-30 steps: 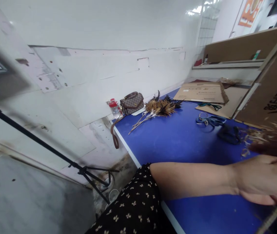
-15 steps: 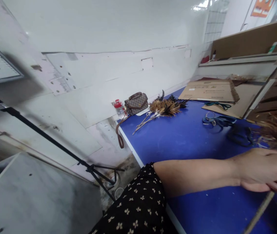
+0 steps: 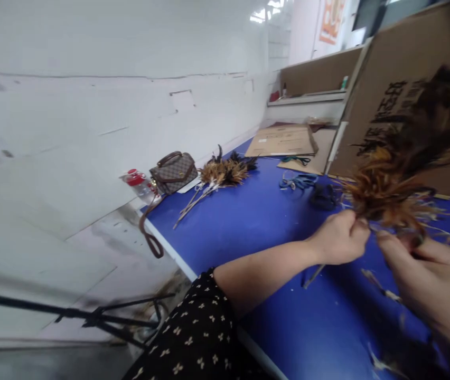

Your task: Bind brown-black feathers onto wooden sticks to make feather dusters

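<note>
Right, bare blue table (image 3: 249, 221) opens wide to the left of the fingers, its edge back by the elbow, and a cardboard box (image 3: 391, 89) walls off beyond them. The left hand (image 3: 339, 238) has its fingers clenched on the stem end of the feather bunch (image 3: 387, 192), with the plumes fanning above the fingertips. The right hand (image 3: 434, 279) sits just beside the stems, its grip lost in blur.

Short black sleeve (image 3: 195, 338) with small cream flower print, left arm
</note>
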